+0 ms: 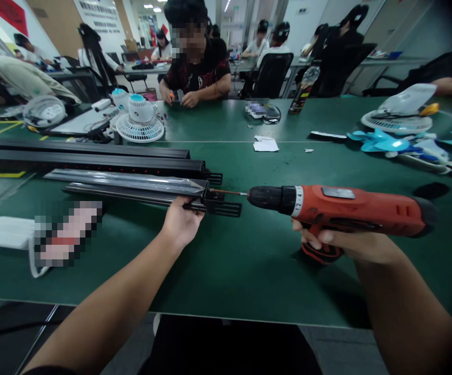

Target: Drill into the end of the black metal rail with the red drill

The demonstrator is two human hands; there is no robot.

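Note:
Gripped around its handle by my right hand [339, 242], a red and black cordless drill [361, 208] points left. Its long thin bit [228, 192] reaches the end of a black metal rail [140, 194] with a clear plastic film along it. Whether the tip touches a screw there is hidden. My left hand [183, 221] is closed around that rail near its end, thumb on top. A black slotted bracket [226, 207] sticks out of the rail's end, just past my left fingers. Two more long black rails [93, 159] lie right behind it.
On the green table [249, 276], small white fans [140, 122] stand at the far left and blue fan blades [378, 140] lie at the right. A bottle [306, 91] and paper scraps [265, 144] are farther back. Opposite, a person [198, 62] handles a small part. A pixelated phone-shaped item [72, 232] lies left.

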